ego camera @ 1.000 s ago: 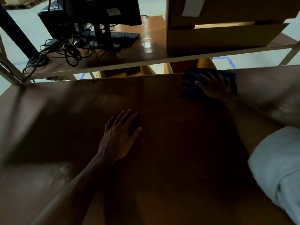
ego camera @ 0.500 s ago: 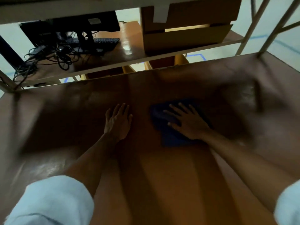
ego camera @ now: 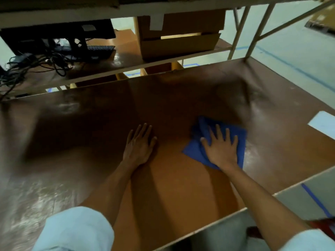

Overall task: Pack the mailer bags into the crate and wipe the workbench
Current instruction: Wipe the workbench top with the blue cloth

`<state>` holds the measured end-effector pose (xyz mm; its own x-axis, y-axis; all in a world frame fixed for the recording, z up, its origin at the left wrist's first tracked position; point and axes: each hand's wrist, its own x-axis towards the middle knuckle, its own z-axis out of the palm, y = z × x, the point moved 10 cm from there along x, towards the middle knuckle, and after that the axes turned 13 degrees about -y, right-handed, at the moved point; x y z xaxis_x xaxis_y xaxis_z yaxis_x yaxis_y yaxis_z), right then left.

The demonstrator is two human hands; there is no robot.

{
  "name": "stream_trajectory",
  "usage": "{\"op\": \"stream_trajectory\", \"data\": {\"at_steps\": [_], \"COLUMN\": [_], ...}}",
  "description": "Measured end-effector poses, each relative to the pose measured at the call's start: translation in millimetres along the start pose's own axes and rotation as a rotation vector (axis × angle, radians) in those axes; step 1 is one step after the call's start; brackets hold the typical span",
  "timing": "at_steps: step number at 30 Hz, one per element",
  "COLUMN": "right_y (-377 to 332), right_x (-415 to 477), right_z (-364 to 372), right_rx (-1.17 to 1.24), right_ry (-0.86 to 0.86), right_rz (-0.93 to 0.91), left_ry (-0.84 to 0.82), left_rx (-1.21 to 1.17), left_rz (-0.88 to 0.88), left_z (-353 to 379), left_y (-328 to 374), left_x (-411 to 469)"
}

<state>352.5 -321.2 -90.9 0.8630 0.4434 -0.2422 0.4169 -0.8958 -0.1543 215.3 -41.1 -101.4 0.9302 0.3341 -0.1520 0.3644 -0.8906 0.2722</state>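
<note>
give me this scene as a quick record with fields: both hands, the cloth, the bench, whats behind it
left: left hand flat on the brown workbench top, fingers straight, holding nothing
right: right hand pressing flat on the crumpled blue cloth
cloth position: on the bench, right of the left hand, apart from it
also on bench: white paper sheet at the right edge
behind: brown cardboard box and black keyboard on a farther table

Right hand (ego camera: 220, 149), pressed flat on the blue cloth (ego camera: 240, 140), now lies mid-workbench (ego camera: 87, 145), level with the left hand (ego camera: 139, 145). One second ago hand and cloth were at the far edge. The view has tilted down, so a white sheet (ego camera: 324, 124) now shows at the right.
</note>
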Motion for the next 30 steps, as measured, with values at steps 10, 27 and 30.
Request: {"op": "stream_trajectory", "data": {"at_steps": [10, 27, 30], "right_y": [74.4, 7.4, 36.8], "right_x": [-109.4, -131.6, -97.8], "right_z": [20.2, 34.9, 19.7], "right_rx": [-0.005, -0.188, -0.165], "right_ry": [0.006, -0.082, -0.060], "right_rz": [0.222, -0.339, -0.390], "left_ry": [0.051, 0.028, -0.037], "left_rx": [-0.012, 0.012, 0.054], "left_rz": [-0.014, -0.025, -0.030], "left_z": [-2.3, -6.0, -0.9], "left_y": [-1.3, 4.1, 12.6], "left_x": [1.0, 4.7, 11.7]}}
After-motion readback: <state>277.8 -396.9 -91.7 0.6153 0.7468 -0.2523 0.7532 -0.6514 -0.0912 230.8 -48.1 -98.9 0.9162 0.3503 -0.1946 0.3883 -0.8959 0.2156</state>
